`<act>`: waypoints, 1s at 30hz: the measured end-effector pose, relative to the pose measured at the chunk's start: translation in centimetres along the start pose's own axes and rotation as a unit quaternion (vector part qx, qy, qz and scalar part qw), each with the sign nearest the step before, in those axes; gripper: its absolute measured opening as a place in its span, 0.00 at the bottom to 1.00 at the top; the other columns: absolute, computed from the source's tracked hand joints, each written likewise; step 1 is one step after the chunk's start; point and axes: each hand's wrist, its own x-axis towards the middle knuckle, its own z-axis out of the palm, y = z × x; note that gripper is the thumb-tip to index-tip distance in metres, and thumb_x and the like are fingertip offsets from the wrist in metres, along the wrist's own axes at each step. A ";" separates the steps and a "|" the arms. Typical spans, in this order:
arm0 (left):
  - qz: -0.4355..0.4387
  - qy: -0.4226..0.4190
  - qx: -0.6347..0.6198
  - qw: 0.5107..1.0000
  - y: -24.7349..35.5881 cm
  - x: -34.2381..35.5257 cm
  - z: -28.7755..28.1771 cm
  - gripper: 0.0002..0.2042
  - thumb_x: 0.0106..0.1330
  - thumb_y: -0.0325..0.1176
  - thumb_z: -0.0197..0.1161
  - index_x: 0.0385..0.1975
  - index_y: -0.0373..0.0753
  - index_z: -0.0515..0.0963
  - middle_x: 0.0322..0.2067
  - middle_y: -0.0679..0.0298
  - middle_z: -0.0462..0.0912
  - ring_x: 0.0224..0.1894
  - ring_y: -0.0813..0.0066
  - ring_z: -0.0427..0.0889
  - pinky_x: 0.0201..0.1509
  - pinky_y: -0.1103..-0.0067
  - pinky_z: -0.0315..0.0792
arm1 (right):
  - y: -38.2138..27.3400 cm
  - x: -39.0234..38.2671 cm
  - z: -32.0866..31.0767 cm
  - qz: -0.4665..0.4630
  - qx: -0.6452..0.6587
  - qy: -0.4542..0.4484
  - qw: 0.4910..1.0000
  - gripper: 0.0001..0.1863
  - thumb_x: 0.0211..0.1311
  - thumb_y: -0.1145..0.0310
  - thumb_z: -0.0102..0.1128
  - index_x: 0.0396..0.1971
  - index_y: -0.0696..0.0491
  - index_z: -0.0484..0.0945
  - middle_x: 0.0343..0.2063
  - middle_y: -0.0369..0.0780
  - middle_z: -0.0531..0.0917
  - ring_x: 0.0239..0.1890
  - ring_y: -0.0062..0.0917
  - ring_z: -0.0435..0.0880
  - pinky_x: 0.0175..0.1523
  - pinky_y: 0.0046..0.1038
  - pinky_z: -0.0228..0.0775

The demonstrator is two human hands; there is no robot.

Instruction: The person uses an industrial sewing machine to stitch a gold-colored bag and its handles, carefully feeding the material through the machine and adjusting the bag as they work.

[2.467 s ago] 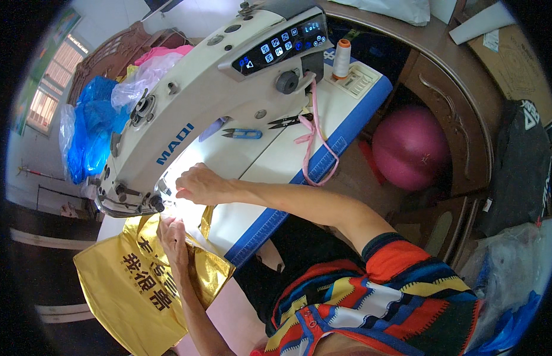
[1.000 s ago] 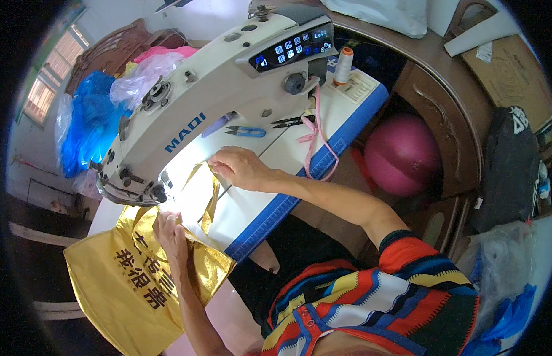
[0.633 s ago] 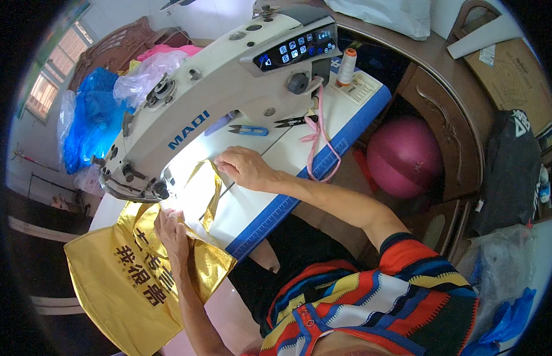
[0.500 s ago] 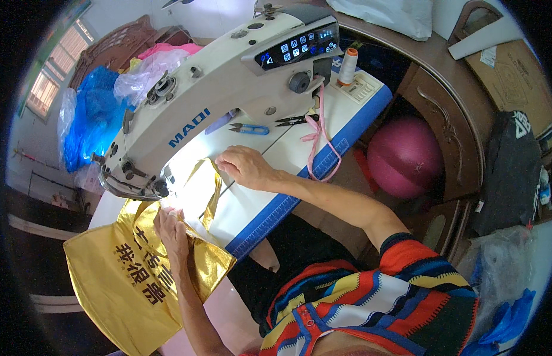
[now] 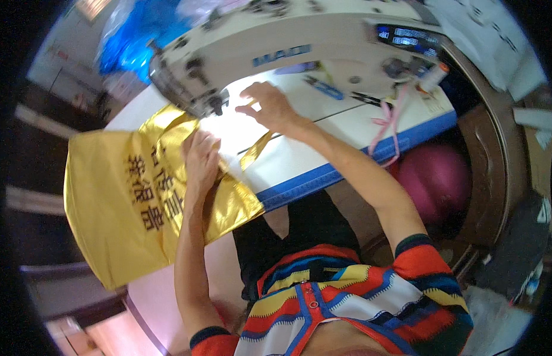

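My left hand (image 5: pixel 200 160) grips the gathered upper edge of a shiny gold bag (image 5: pixel 110 202) with dark printed characters, close to the sewing machine's needle area. The bag's body hangs off the table's near left side. My right hand (image 5: pixel 270 108) is over the bright white table just right of the needle area, thumb and forefinger apart. A gold strap (image 5: pixel 256 151) lies below it and runs up toward the palm; its upper part is hidden by the hand and glare. The white sewing machine (image 5: pixel 288 47) arches above both hands, its presser foot lost in bright light.
Blue-handled thread snips (image 5: pixel 323 87) and black snips (image 5: pixel 371 99) lie behind my right forearm. A pink ribbon (image 5: pixel 383 127) hangs over the table's blue ruler edge (image 5: pixel 323 185), near a thread cone (image 5: pixel 433 77). A dark pink ball (image 5: pixel 433 181) is under the right side.
The view has swung, so the machine and table appear shifted right. My right hand's fingers have spread from a closer pinch by the strap. My left hand stays on the bag.
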 end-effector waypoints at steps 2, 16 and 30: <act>0.013 0.006 0.016 1.000 0.8 0.0 -0.8 0.12 0.55 0.33 0.49 0.32 0.35 0.78 0.38 0.60 0.75 0.49 0.63 0.69 0.58 0.69 0.52 | -0.6 0.3 -0.2 -0.008 0.030 0.003 1.000 0.21 0.55 0.54 0.65 0.38 0.58 0.78 0.36 0.43 0.81 0.41 0.34 0.78 0.50 0.33 0.68; -0.016 0.011 0.009 1.000 1.2 -0.5 -0.8 0.13 0.55 0.33 0.48 0.33 0.35 0.79 0.41 0.61 0.75 0.52 0.62 0.68 0.62 0.64 0.48 | -1.8 0.8 0.3 -0.007 0.092 0.014 0.996 0.18 0.53 0.56 0.66 0.28 0.58 0.76 0.25 0.45 0.82 0.28 0.34 0.82 0.35 0.31 0.72; -0.014 0.001 -0.017 1.000 0.3 -0.5 -0.5 0.14 0.55 0.33 0.48 0.33 0.34 0.79 0.40 0.60 0.76 0.51 0.63 0.68 0.61 0.66 0.49 | -2.3 0.7 0.3 0.064 0.118 -0.019 0.991 0.16 0.59 0.58 0.61 0.34 0.58 0.79 0.32 0.45 0.84 0.36 0.33 0.83 0.39 0.30 0.73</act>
